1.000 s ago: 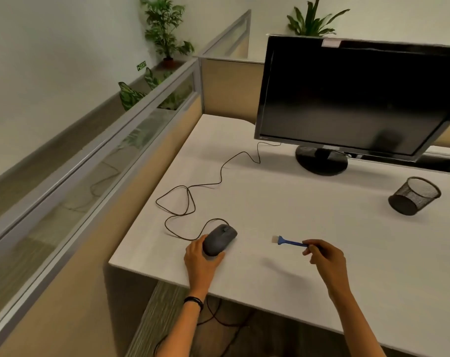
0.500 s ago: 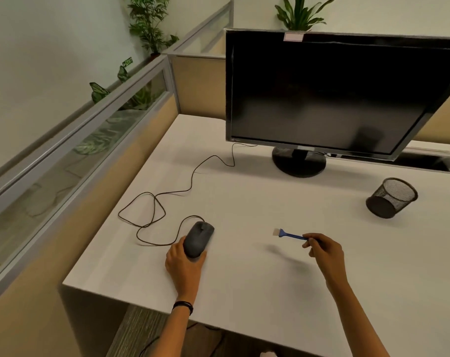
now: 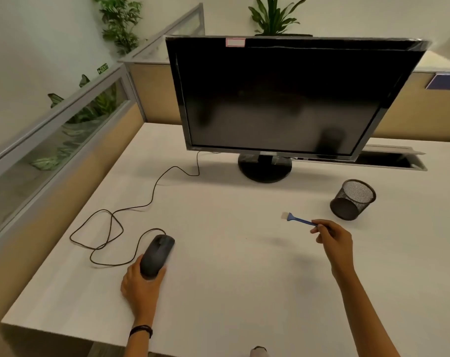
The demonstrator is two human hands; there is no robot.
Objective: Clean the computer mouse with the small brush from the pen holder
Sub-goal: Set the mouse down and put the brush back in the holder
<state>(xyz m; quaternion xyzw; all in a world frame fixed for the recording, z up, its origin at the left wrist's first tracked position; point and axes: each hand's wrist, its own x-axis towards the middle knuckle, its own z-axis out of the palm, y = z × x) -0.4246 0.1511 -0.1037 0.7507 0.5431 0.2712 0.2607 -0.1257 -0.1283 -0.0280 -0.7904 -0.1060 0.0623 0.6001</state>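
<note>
Left hand point(image 3: 141, 284): fingers point(image 3: 162, 273) curl round rear of mouse point(image 3: 158, 255), on bench point(image 3: 231, 292), front left.
Mouse: probably light, rigid, smooth shell, apt to slide; grip by sides; cable point(image 3: 110, 228) tethers it.
Brush point(image 3: 299, 219): likely light, stiff handle, soft bristles. Right hand point(image 3: 333, 237) pinches handle end; bristles point left, well apart from mouse.
Holder point(image 3: 352, 199): mesh, just right of brush; nothing visible inside.
</note>
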